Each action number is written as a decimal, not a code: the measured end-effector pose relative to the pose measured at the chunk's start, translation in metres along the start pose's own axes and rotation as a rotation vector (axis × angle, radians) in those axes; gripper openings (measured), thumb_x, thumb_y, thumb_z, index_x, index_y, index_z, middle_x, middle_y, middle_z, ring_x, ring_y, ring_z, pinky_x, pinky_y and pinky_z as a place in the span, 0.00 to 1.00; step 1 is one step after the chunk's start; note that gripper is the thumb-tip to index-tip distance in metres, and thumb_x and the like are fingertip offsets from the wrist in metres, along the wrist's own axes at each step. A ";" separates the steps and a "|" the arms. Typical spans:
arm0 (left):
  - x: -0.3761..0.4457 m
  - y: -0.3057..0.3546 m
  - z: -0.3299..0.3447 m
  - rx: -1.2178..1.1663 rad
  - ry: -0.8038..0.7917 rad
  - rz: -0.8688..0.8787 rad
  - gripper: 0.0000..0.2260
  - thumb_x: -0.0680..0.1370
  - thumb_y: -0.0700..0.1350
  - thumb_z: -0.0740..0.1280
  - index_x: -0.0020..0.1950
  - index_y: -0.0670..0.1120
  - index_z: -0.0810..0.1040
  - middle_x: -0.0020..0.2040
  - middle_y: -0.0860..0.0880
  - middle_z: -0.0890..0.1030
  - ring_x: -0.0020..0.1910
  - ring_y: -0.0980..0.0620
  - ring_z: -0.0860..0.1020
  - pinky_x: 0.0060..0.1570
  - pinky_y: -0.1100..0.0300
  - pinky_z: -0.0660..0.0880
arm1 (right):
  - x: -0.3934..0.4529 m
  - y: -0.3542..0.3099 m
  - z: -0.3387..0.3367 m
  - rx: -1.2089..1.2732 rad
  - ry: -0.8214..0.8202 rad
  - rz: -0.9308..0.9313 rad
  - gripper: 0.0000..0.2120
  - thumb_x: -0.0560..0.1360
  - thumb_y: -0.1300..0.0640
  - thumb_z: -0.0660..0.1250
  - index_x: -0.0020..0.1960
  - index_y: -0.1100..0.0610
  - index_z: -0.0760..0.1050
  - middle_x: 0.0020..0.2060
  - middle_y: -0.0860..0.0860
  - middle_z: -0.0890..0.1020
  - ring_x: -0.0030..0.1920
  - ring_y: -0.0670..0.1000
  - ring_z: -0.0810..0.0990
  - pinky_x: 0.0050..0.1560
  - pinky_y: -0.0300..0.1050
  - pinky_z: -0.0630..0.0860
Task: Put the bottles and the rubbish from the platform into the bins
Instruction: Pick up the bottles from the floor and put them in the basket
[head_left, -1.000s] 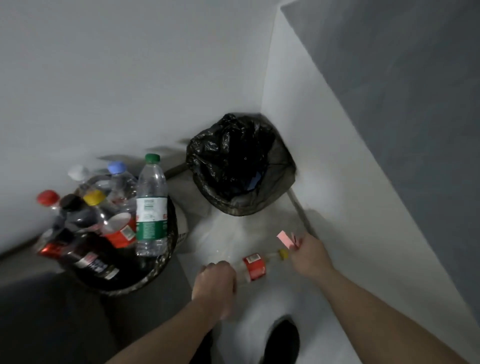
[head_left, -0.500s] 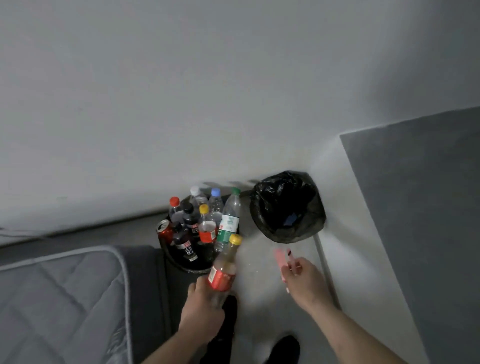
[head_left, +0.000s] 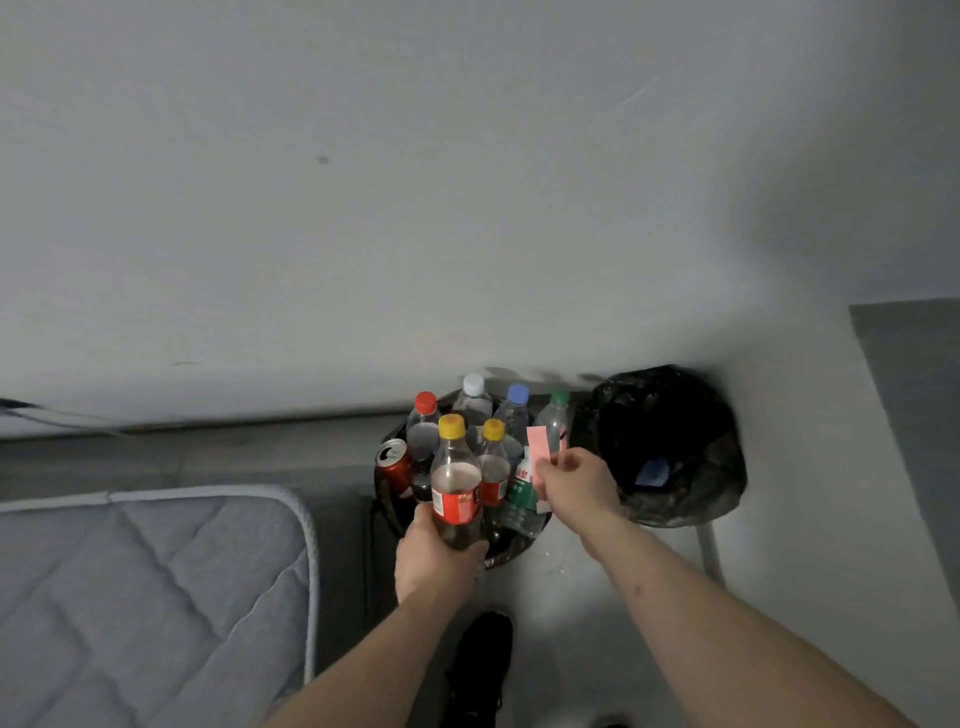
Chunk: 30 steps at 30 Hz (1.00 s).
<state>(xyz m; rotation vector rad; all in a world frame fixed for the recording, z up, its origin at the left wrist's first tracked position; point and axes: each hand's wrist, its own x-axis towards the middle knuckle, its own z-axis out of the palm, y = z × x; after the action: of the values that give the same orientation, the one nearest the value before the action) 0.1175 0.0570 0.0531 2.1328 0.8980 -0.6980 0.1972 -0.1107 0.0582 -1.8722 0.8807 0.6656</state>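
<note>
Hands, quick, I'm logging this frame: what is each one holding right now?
Left hand: closed around the yellow-capped cola bottle, held upright.
Right hand: pinching a pink slip of paper between its fingers.

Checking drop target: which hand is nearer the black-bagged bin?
Right. The right hand, holding a pink slip, is just left of the black-bagged bin; the left hand is farther left.

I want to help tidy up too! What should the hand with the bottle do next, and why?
Probably lower the bottle into the bottle bin and let go. The left hand holds it upright right over that bin, already crowded with bottles and a can. The right hand holds pink paper, likely meant for the black-bag bin.
</note>
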 end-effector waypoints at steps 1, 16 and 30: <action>0.005 -0.001 0.006 0.005 0.017 0.002 0.23 0.65 0.53 0.78 0.54 0.54 0.72 0.48 0.55 0.80 0.48 0.51 0.81 0.49 0.52 0.79 | 0.008 0.001 0.004 -0.010 0.002 -0.001 0.07 0.69 0.52 0.69 0.35 0.54 0.76 0.39 0.51 0.85 0.43 0.55 0.85 0.50 0.53 0.82; 0.029 -0.006 0.037 0.055 0.081 0.071 0.28 0.70 0.48 0.78 0.60 0.50 0.63 0.63 0.49 0.70 0.58 0.42 0.78 0.54 0.50 0.74 | 0.054 -0.006 0.039 0.069 -0.031 0.090 0.04 0.74 0.53 0.70 0.47 0.52 0.77 0.46 0.54 0.85 0.46 0.56 0.86 0.51 0.56 0.84; 0.016 -0.005 0.018 0.090 0.083 0.143 0.32 0.70 0.51 0.77 0.66 0.52 0.61 0.64 0.51 0.69 0.57 0.47 0.78 0.49 0.51 0.78 | 0.022 0.008 0.032 -0.240 -0.054 -0.182 0.14 0.73 0.57 0.67 0.58 0.52 0.80 0.49 0.50 0.83 0.47 0.53 0.79 0.45 0.43 0.71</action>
<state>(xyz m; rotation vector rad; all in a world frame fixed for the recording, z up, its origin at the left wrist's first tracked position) 0.1197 0.0517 0.0289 2.2952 0.7607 -0.5909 0.2013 -0.0907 0.0240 -2.1083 0.6075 0.7304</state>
